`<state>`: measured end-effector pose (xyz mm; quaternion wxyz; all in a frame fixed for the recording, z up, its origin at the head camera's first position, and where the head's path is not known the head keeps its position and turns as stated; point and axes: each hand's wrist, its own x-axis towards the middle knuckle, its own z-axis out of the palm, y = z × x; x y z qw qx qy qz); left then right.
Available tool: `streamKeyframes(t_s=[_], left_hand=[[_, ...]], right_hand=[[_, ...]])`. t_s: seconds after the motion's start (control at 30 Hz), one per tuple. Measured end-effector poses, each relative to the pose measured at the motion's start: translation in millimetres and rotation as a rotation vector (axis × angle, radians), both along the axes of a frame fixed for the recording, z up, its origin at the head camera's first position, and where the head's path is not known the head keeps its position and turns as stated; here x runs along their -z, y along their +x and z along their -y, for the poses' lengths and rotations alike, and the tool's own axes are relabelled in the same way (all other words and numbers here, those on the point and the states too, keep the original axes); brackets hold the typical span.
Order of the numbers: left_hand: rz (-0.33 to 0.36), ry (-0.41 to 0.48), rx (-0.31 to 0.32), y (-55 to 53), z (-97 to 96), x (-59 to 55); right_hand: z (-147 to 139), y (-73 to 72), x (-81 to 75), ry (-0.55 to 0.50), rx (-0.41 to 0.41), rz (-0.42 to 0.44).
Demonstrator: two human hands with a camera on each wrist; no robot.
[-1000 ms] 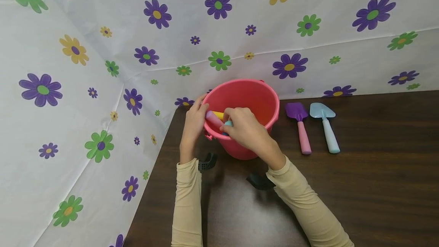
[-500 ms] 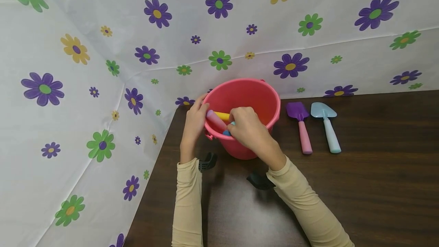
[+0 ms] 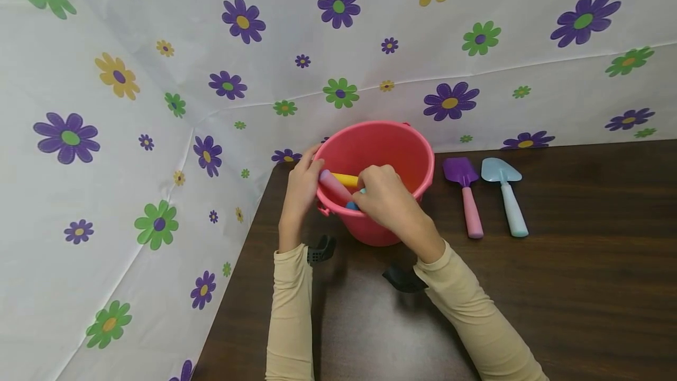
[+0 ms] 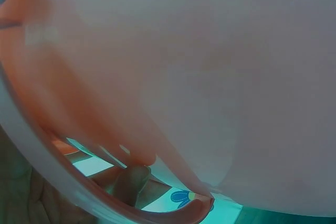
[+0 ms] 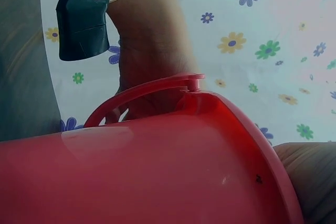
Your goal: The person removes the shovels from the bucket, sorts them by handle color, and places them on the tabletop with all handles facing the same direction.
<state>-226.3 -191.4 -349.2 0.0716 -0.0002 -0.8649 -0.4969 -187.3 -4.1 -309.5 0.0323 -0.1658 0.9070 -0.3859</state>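
A pink bucket (image 3: 372, 231) stands upright on the table near the patterned backdrop. My left hand (image 3: 301, 190) grips its left rim; in the left wrist view, fingers (image 4: 131, 184) pass under the bucket's carrying handle (image 4: 79, 192). My right hand (image 3: 386, 196) reaches over the near rim, fingers curled round a light blue handle (image 3: 362, 191) that they mostly cover. Inside the bucket lean a pink handle with a lilac end (image 3: 335, 187), a yellow handle (image 3: 346, 180) and a blue piece (image 3: 351, 206). Their lower parts are hidden by the bucket wall and my right hand.
Right of the bucket lie a toy trowel with purple blade and pink handle (image 3: 465, 196) and a light blue toy trowel (image 3: 505, 196), side by side on the dark wooden table (image 3: 592, 251). A flowered white sheet (image 3: 275, 34) borders the table behind and at left.
My right hand has shifted slightly right and deeper into the bucket, and less of the light blue handle shows. The left hand stays on the rim.
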Motion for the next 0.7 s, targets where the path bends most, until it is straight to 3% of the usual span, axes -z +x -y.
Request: streamKeyframes(t_s=[0.47,0.7], left_hand=[[0.006,0.010,0.001,2.0,-0.5,-0.8],[0.005,0.005,-0.001,2.3,-0.5,-0.6]], right_hand=[[-14,-1.4,-1.6,-0.079,-0.042,-0.036],[-29,-3.8,-4.7,-0.122,-0.025,-0.043]])
